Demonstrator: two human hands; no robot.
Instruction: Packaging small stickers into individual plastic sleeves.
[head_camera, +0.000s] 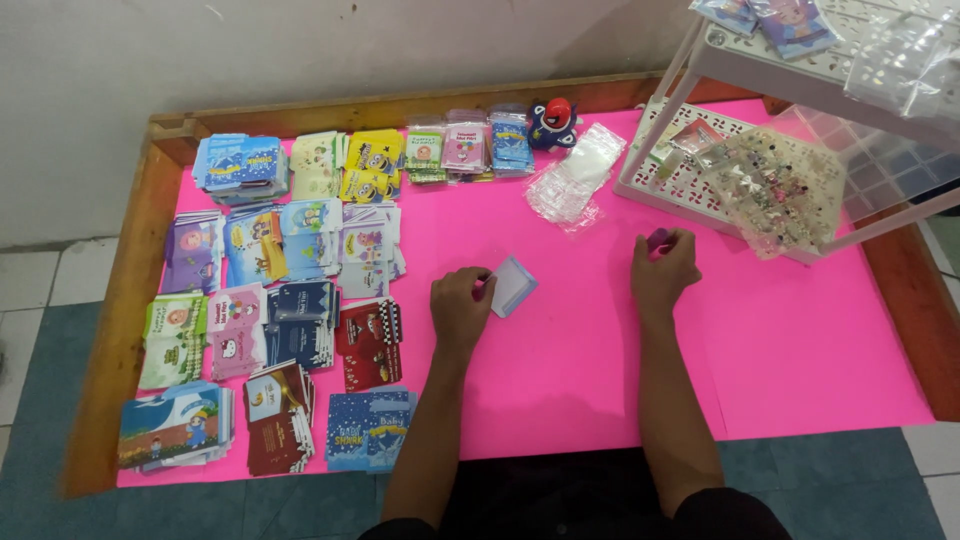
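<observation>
My left hand (460, 305) rests on the pink sheet (560, 350) and holds a small pale blue card in a clear sleeve (513, 285) by its left edge. My right hand (663, 268) lies further right, fingers curled around a small purple object (659, 240) that is mostly hidden. A heap of empty clear plastic sleeves (577, 178) lies beyond both hands.
Several stacks of colourful printed cards (270, 300) cover the table's left half. A small blue and red toy figure (553, 122) stands at the back. A white plastic rack (800, 120) with clear bags of small items occupies the right rear. A wooden rim (120, 300) frames the table.
</observation>
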